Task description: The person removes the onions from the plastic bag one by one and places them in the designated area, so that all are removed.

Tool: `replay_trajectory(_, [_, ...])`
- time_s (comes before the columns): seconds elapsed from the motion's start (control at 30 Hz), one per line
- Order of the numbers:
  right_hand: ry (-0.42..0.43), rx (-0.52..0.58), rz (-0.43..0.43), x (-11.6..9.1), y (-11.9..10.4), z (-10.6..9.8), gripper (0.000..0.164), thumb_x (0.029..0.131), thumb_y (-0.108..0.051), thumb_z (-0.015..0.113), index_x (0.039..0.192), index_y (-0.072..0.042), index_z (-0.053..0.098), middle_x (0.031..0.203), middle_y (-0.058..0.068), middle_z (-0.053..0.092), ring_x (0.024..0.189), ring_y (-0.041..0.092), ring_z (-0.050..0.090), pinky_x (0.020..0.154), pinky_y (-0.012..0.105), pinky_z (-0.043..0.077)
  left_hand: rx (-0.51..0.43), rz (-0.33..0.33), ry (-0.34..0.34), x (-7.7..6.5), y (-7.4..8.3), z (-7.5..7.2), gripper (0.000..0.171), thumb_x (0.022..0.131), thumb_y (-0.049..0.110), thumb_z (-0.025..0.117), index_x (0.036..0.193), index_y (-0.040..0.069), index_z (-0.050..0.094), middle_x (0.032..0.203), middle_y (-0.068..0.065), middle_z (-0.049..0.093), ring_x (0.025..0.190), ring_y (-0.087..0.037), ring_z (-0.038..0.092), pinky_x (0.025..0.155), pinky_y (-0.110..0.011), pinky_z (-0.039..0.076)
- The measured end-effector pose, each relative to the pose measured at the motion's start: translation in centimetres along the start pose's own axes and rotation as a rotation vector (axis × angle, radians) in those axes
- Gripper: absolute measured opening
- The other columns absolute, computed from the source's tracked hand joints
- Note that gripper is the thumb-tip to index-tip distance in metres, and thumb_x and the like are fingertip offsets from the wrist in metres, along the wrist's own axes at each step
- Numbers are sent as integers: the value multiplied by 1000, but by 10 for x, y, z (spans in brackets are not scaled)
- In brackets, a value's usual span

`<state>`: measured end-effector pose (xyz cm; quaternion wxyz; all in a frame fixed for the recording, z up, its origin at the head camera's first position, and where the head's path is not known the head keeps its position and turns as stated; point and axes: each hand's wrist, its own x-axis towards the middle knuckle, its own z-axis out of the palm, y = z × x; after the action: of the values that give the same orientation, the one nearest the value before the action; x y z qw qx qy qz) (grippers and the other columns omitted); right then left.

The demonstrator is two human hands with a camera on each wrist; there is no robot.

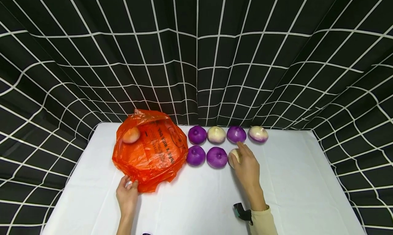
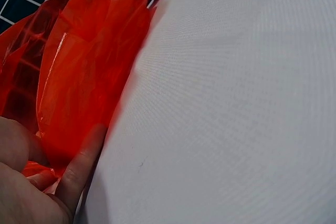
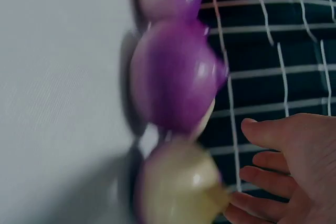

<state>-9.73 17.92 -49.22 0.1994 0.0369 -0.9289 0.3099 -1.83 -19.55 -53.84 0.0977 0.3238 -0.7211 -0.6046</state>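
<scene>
At the left, my left hand [image 1: 127,195] pinches the near edge of a red plastic bag [image 1: 172,143]. The bag gapes upward, its mouth spread wide. Inside, against its left wall, lies one pale round onion [image 1: 131,135], tinted orange. My right hand [image 1: 247,168] reaches over a white onion [image 1: 233,158] at the right end of the front row. In the right wrist view its thumb and fingers are spread apart beside that onion's pointed tip. Two purple onions, one by the bag [image 1: 195,156] and one in the middle [image 1: 217,157], complete this row.
Behind stands a back row of purple onions [image 1: 197,135] and white-and-purple ones [image 1: 258,134]. The white table [image 1: 294,187] ends at a black curtain [image 1: 208,57] with white grid lines, which also encloses both sides. A small black object [image 1: 146,234] shows at the bottom edge.
</scene>
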Motion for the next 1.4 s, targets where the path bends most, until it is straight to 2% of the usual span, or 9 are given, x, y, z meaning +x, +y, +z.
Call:
replay_trajectory(0.3, [-79,116,-98,8,-56,24,51,86,-17,76,131,1,59,131,17,60,122,33,57,103,44,46,6,9,3,0,0,1,46,92,-6,53,137,-11,43,128,-28,50,66,7,54,49,-15,49])
replay_trajectory(0.57, [-152,162,-148,9,-79,46,48,88,-20,75,129,-1,61,132,14,60,124,29,55,105,42,44,8,7,4,0,0,1,47,92,-7,53,137,-11,42,128,-28,50,65,6,54,49,-15,47])
replay_trajectory(0.87, [-260,336,-165,15,-116,61,51,88,-22,74,132,-1,59,135,12,59,126,25,54,107,37,42,-2,19,4,-1,1,2,45,92,-7,53,136,-12,43,124,-26,51,63,4,54,47,-16,47])
replay_trajectory(1.03, [-327,368,-210,21,-141,71,54,88,-24,74,134,-2,56,136,13,57,128,26,52,109,36,41,-7,15,9,-1,1,2,44,93,-7,53,135,-11,43,123,-25,51,61,3,53,47,-16,48])
replay_trajectory(1.23, [-395,381,-233,27,-160,83,54,89,-25,73,135,-2,56,138,13,56,127,25,53,108,34,41,-8,6,-13,0,-1,4,46,93,-7,53,137,-11,42,125,-26,51,63,4,55,49,-16,49])
replay_trajectory(1.4, [-468,410,-205,36,-176,100,53,91,-29,71,136,-6,57,138,10,56,128,23,52,108,33,42,-8,11,-11,1,-1,0,45,93,-6,53,137,-11,42,124,-27,53,63,3,55,49,-16,50])
